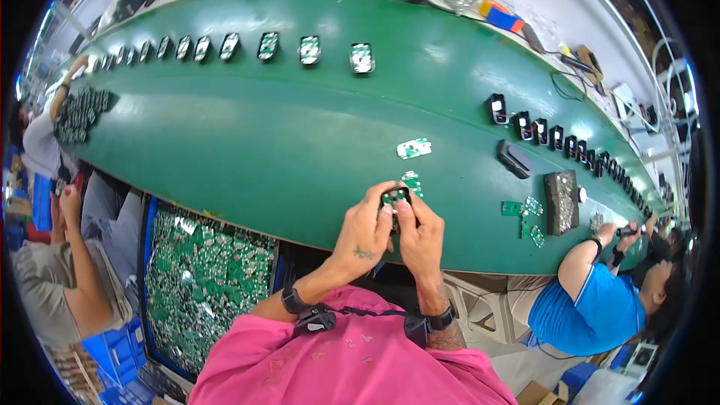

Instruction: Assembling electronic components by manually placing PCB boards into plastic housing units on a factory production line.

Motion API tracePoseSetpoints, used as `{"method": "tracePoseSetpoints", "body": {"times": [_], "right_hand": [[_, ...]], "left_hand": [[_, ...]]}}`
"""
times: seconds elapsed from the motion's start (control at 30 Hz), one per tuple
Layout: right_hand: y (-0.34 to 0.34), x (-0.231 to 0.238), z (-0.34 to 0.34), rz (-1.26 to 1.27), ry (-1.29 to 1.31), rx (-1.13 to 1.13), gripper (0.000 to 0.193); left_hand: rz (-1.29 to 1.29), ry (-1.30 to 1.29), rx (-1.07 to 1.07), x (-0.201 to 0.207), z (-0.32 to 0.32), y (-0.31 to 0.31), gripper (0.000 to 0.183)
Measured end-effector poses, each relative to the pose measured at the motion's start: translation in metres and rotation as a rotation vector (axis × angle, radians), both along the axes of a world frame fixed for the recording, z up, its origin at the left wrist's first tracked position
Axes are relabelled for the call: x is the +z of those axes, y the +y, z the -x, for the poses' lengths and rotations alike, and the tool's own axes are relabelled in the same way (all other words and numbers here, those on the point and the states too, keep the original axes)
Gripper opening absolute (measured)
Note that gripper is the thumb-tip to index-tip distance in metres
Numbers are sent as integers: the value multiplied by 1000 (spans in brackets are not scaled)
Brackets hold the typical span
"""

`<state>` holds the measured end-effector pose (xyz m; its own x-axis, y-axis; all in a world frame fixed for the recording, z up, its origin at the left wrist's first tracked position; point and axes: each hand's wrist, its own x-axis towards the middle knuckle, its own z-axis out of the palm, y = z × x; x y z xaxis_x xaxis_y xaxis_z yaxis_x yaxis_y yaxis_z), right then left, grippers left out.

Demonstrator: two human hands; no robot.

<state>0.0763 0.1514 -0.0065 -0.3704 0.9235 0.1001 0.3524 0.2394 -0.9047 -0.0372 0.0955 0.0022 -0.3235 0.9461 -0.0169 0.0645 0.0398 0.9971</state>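
Both hands raised just over near edge of green worktop [300, 142]; left hand [365, 231] and right hand [420, 236] pressed together around small black housing [395, 197] with green board inside, fingers clamped on both sides, thumbs on top, likely to steady it; spare boards [413, 148] lying just beyond on worktop, within reach; bin of boards [202, 270] low at left; row of finished units [307, 50] along far side.
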Motion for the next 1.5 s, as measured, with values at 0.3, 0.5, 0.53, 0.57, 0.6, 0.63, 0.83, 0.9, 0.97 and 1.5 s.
{"method": "tracePoseSetpoints", "body": {"times": [0.3, 0.5, 0.53, 0.57, 0.6, 0.63, 0.83, 0.9, 0.97, 1.5], "right_hand": [[35, 2, -31, -99, 4, -222, 40], [86, -23, -66, -194, -146, -380, 36], [110, -20, -72, -190, -198, -422, 36], [141, -30, -85, -388, -267, -453, 36], [171, -42, -94, -586, -336, -478, 37], [195, -43, -88, -466, -347, -502, 36], [262, -22, -55, 64, -458, -475, 28], [255, -10, -53, 90, -489, -464, 25], [267, -29, -62, -15, -539, -528, 31], [-8, -12, -35, -265, -442, -36, 37]], "left_hand": [[-86, 191, -190, -26, 55, 186, 31], [-143, 552, -12, -59, 125, 276, 31], [-147, 553, -20, -58, 122, 278, 31], [-99, 588, -3, -54, 113, 281, 33], [-51, 627, 16, -51, 105, 284, 34], [-52, 636, 26, -56, 108, 283, 34], [-376, 819, 266, -45, 124, 266, 43], [-288, 712, 220, -31, 124, 249, 40], [-194, 588, 152, -12, 108, 226, 37], [-120, -578, 249, -37, 38, 11, 45]]}}
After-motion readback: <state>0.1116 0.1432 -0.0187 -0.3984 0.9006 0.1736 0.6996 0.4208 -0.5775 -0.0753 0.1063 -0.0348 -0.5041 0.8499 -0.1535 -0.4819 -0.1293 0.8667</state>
